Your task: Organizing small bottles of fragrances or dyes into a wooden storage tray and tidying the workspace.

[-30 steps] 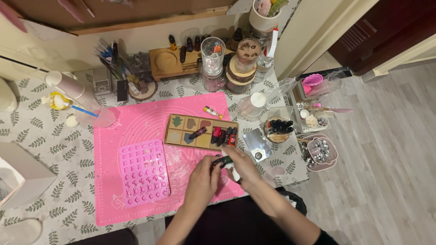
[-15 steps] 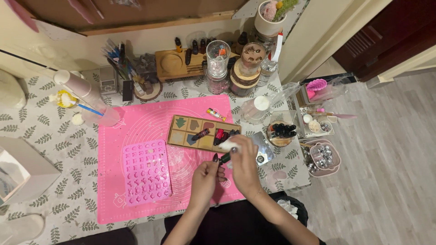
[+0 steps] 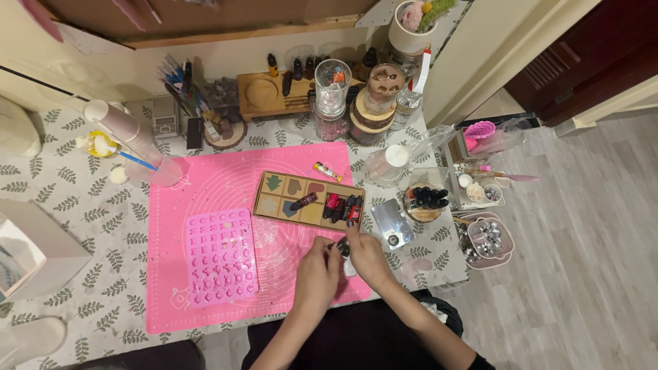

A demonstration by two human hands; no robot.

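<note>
Just below the wooden tray (image 3: 308, 201), over the pink mat (image 3: 205, 192), both hands met. The left hand (image 3: 317, 270) and right hand (image 3: 365, 255) had fingers curled closed around a small dark bottle (image 3: 342, 248) held between them.

Pink mat (image 3: 205, 185) (leaf-patterned tablecloth (image 3: 68, 205) beneath), pink mould (image 3: 221, 257).

A small dark bottle (image 3: 342, 248) — mostly hidden — above the pink mat (image 3: 205, 185).
</note>
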